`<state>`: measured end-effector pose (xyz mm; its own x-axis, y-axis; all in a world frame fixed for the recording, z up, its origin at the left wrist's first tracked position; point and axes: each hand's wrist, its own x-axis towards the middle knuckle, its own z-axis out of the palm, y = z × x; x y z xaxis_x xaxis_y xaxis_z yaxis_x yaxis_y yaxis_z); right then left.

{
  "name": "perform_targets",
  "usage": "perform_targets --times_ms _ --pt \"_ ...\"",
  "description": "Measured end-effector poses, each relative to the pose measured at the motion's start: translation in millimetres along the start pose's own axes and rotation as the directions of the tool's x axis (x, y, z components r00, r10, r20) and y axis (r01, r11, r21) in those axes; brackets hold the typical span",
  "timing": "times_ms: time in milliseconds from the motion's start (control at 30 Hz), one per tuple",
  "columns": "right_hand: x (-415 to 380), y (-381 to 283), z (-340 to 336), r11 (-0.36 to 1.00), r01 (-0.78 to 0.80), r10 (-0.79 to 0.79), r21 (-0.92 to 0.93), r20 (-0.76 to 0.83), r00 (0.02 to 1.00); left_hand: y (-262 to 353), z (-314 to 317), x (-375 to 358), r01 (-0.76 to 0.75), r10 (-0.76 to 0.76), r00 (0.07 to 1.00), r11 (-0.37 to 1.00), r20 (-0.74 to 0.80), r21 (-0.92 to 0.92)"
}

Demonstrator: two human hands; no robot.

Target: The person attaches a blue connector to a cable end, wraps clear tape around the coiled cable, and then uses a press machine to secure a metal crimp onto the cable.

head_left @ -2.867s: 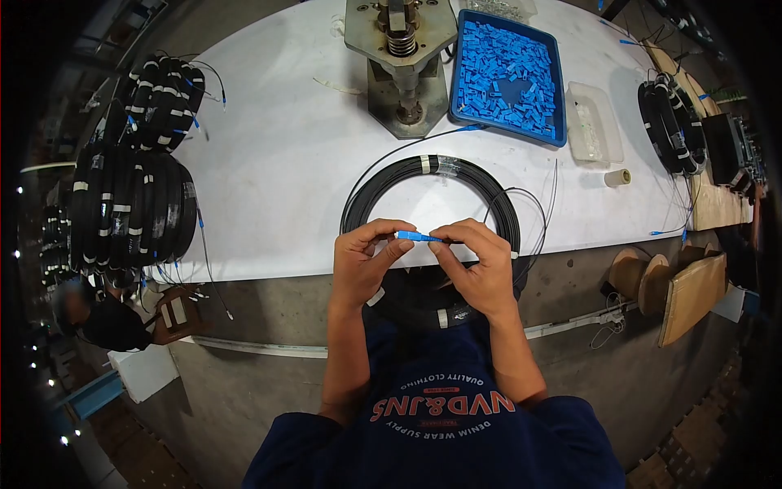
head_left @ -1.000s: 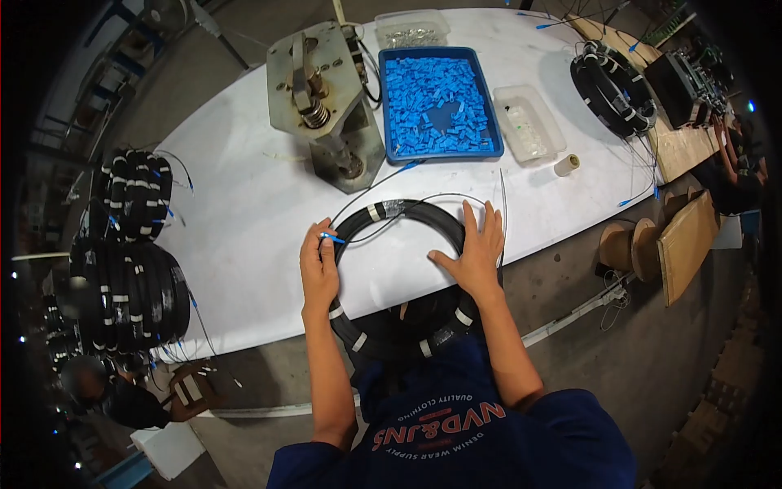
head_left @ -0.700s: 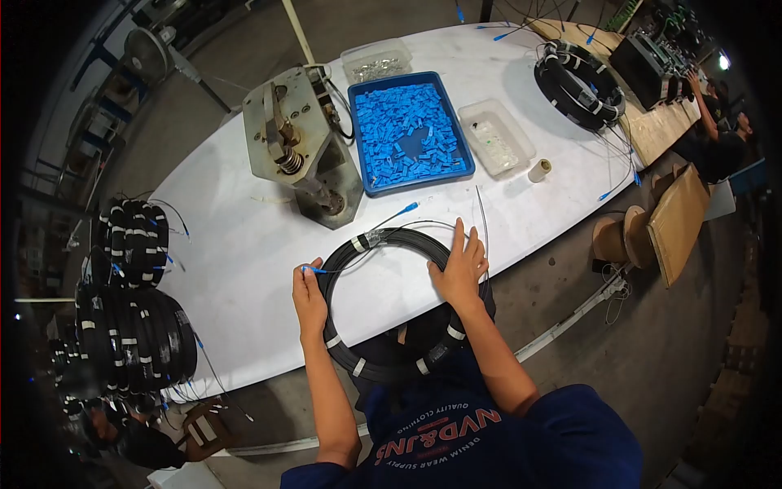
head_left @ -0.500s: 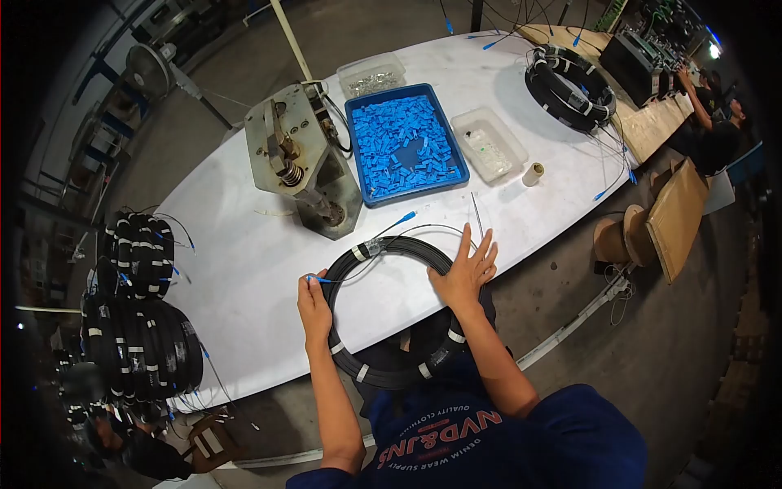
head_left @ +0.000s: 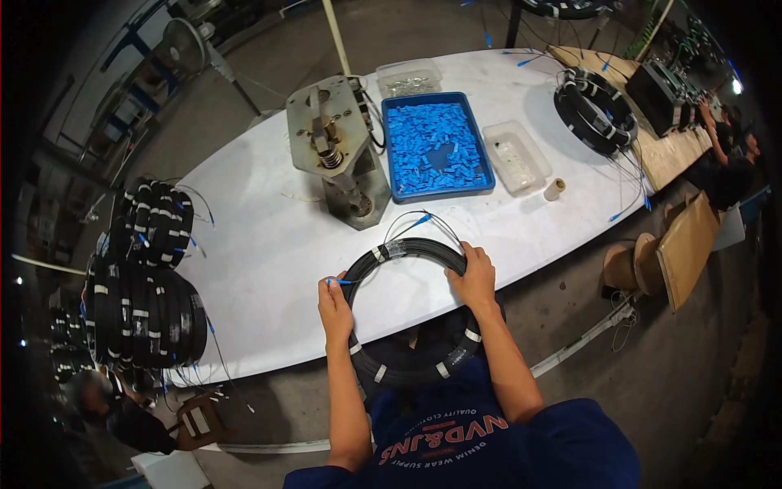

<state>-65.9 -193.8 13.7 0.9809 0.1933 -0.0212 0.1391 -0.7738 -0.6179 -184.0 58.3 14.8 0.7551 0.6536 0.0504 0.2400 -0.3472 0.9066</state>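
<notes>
A coil of black cable [head_left: 419, 244], bound with white and clear tape, rests partly on the table edge and partly over my lap. My left hand [head_left: 335, 314] is closed at the coil's left side, pinching a blue connector [head_left: 342, 282] on a thin cable end. Around the coil's right side, my right hand [head_left: 474, 281] has its fingers wrapped; the palm side is hidden. A second blue connector [head_left: 422, 220] sticks up beyond the coil's far rim, beside a thin loop of black cable [head_left: 446, 222].
A metal press [head_left: 338, 151] stands beyond the coil, beside a blue tray [head_left: 441, 196] of small blue parts. Clear bins [head_left: 515, 167] and a small roll [head_left: 555, 189] are nearby. More coils [head_left: 147, 314] stand left; another coil [head_left: 590, 110] lies right. Co-workers are at both sides.
My right hand's fingers, spread before, have closed round the coil. The loose cable end near that hand has been drawn into a loop. The camera view has shifted slightly.
</notes>
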Motion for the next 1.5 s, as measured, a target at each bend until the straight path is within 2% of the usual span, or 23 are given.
perform_targets --times_ms 33,233,433,533,567,667,800,833,933,967,1000,1067,1100,1167,1200,1267,1367,1400,1433,1500 --pt "0.8 0.3 -0.5 0.998 0.047 -0.046 0.033 -0.038 0.998 -0.9 -0.6 -2.7 0.012 -0.012 1.000 1.000 0.003 -0.017" --pt "19.9 0.5 -10.6 0.953 0.230 -0.230 0.197 -0.024 0.973 2.9 2.2 -21.6 0.020 -0.025 0.998 0.995 -0.051 -0.100" --pt "41.1 14.1 -31.5 0.918 0.385 -0.385 0.094 -0.020 0.923 15.8 25.0 -37.2 0.068 -0.084 0.994 0.979 -0.075 -0.190" --pt "44.9 32.0 -46.3 0.937 0.340 -0.340 0.076 -0.014 0.940 19.9 51.0 -33.4 0.035 -0.050 0.997 0.974 -0.060 -0.223" --pt "43.9 37.7 -51.0 0.942 0.329 -0.329 0.069 -0.020 0.944 29.5 56.1 -32.3 0.094 -0.099 0.995 0.972 -0.014 -0.216" --pt "35.0 55.3 -64.0 0.957 0.282 -0.275 0.061 -0.105 0.956 34.8 76.5 -18.2 0.063 -0.052 0.997 0.970 0.052 -0.235" --pt "21.8 66.7 -73.6 0.977 0.195 -0.176 0.086 -0.191 0.966 43.4 97.2 2.8 0.145 -0.095 0.983 0.928 0.157 -0.344" --pt "19.1 67.5 -75.1 0.980 0.173 -0.149 0.099 -0.213 0.965 52.2 99.6 6.8 0.126 -0.092 0.985 0.961 0.146 -0.246" --pt "13.6 73.9 -74.5 0.986 0.128 -0.097 0.107 -0.259 0.961 63.8 113.3 18.9 0.110 -0.070 0.979 0.973 0.192 -0.205" --pt "14.0 74.5 -74.4 0.986 0.125 -0.094 0.106 -0.257 0.962 66.3 122.0 24.5 0.136 -0.074 0.977 0.939 0.198 -0.317" --pt "14.9 75.1 -74.1 0.986 0.124 -0.093 0.109 -0.254 0.963 69.0 126.5 28.0 0.129 -0.058 0.974 0.935 0.217 -0.331" --pt "15.8 76.8 -72.9 0.988 0.127 -0.101 0.092 -0.244 0.964 85.9 140.2 36.4 0.024 0.032 0.988 0.931 0.148 -0.364" --pt "16.7 77.5 -72.3 0.986 0.135 -0.107 0.096 -0.251 0.962 92.3 147.8 43.0 0.025 0.031 0.989 0.932 0.148 -0.361" --pt "18.1 77.8 -72.0 0.985 0.142 -0.112 0.101 -0.255 0.960 106.4 164.8 57.5 -0.270 0.318 0.948 0.822 0.011 -0.501" --pt "18.6 76.8 -72.2 0.985 0.149 -0.123 0.088 -0.253 0.960 114.6 173.4 64.6 -0.270 0.317 0.948 0.824 0.011 -0.499" --pt "21.6 76.7 -73.1 0.985 0.158 -0.135 0.074 -0.247 0.960 136.4 192.9 76.4 -0.400 0.481 0.876 0.681 -0.037 -0.614" --pt "24.2 76.2 -72.8 0.983 0.163 -0.139 0.086 -0.228 0.964 159.9 226.6 84.3 -0.445 0.633 0.773 0.585 0.038 -0.678" --pt "25.9 76.1 -73.7 0.983 0.160 -0.139 0.091 -0.204 0.969 157.7 240.7 82.6 -0.385 0.634 0.769 0.558 0.079 -0.735" --pt "28.2 76.4 -74.5 0.983 0.158 -0.139 0.096 -0.179 0.974 155.4 251.0 80.5 -0.361 0.640 0.756 0.580 0.135 -0.730" --pt "32.3 77.8 -74.6 0.979 0.157 -0.135 0.128 -0.165 0.977 144.5 257.0 70.9 -0.425 0.658 0.672 0.718 0.340 -0.551"
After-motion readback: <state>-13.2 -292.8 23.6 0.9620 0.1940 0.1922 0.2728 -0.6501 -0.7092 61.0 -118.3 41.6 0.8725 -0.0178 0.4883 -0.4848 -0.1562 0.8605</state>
